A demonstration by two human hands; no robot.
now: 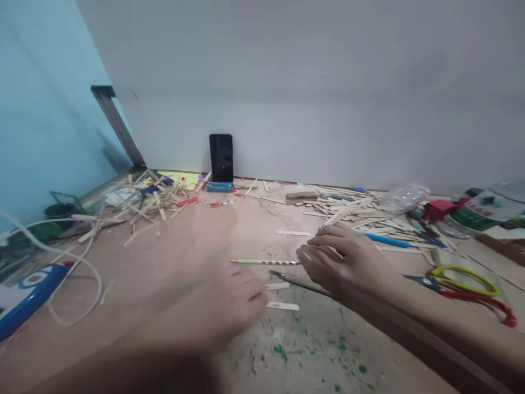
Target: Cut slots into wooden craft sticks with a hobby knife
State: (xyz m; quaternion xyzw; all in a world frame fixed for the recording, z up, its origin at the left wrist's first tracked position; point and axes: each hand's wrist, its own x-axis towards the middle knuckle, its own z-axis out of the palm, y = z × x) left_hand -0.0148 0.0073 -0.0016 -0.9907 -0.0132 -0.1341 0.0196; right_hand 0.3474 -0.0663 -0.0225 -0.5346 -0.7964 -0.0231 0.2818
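Observation:
My left hand (233,303) is over the near middle of the table, smeared by motion, with its fingers curled. Just beyond it lies a yellow patterned pencil (250,261). Two short wooden craft sticks (283,306) show to its right. My right hand (342,254) is bent downward at the right end of the pencil, fingers curved and close together; its fingertips hide whatever they hold. Partly under this hand rests a thin tool with a dark pointed tip (297,280). Another craft stick (292,233) lies to the left of its fingers.
Loose craft sticks are heaped at the back left (151,205) and back right (353,210). A phone (221,157) leans against the wall in a blue stand (220,187). Scissors (463,284), a blue pen (388,240) and a bottle (484,210) lie right; a white cable (96,273) loops left.

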